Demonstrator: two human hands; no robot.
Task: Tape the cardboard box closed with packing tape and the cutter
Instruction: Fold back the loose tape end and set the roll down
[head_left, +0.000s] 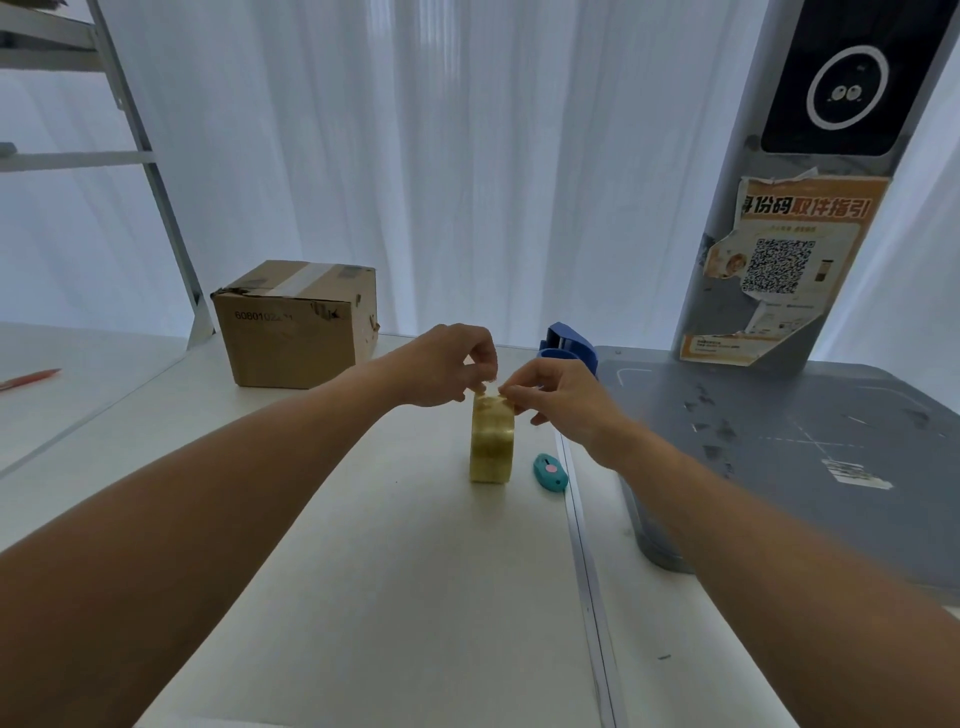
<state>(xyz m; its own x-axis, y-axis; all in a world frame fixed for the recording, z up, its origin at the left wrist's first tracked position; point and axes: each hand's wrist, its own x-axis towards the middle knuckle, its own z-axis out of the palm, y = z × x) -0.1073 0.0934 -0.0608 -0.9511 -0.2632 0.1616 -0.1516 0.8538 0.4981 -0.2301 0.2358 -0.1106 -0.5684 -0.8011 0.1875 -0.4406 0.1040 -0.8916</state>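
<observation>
A yellowish roll of packing tape (491, 441) stands on its edge in the middle of the white table (363, 571). My left hand (447, 366) pinches the top of the roll from the left. My right hand (558, 397) pinches the same top from the right, fingertips at the tape's loose end. A small teal cutter (549, 472) with a pink button lies on the table just right of the roll. The cardboard box (297, 323) sits at the back left, flaps down, a strip of old tape across its top.
A blue tape dispenser (566, 344) stands behind my right hand. A grey scale platform (789, 457) with a post and a torn orange poster (779, 270) fills the right side. A red pen (28, 378) lies far left beside a metal shelf frame (156, 182).
</observation>
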